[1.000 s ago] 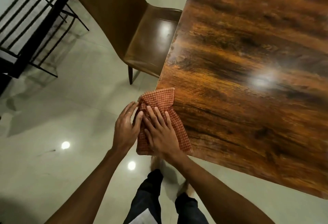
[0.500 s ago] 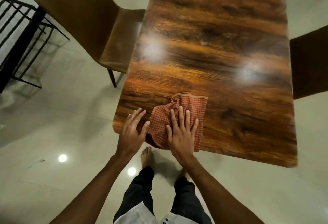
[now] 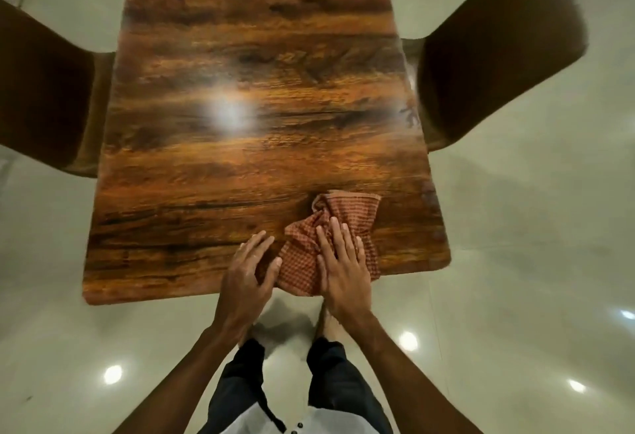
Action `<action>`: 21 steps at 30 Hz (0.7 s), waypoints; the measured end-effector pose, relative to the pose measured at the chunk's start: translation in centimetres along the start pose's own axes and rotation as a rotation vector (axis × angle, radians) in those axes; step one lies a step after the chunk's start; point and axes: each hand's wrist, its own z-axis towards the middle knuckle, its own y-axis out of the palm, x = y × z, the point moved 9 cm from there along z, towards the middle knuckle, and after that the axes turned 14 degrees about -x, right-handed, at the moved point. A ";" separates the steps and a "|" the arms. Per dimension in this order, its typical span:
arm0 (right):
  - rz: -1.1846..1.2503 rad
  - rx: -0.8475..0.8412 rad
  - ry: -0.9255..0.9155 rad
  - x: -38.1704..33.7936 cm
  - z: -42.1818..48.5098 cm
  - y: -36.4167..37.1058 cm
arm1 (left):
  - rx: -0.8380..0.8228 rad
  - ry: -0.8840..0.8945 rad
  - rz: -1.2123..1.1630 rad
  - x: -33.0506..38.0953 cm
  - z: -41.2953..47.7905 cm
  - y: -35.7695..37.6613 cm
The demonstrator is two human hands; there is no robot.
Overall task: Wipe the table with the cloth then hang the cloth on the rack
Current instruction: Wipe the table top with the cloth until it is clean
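You had your right hand (image 3: 343, 272) flat, fingers straight, on the bunched red-checked cloth (image 3: 343, 213), left hand (image 3: 245, 282) open just beside it on the glossy wood-grain table (image 3: 240, 124), and the cloth's corner overhung the edge beneath your wrists, so a backward pull could've dropped it.

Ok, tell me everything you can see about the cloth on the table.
The cloth is a red-brown fabric with a fine check and a hemmed far edge. It lies crumpled by the near right corner of the table, its near end just over the edge. The right hand presses flat on it; the left hand lies at its left side, contact unclear.
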 end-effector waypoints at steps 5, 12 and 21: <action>0.141 0.083 0.340 12.8 -1.4 -3.8 | -0.047 0.037 -0.010 3.7 2.5 3.4; 0.080 -0.006 0.152 12.7 0.6 -4.5 | -0.130 0.093 0.049 8.0 5.9 7.5; 0.073 -0.030 0.079 15.4 12.4 -10.3 | -0.128 0.167 0.110 12.6 10.4 8.4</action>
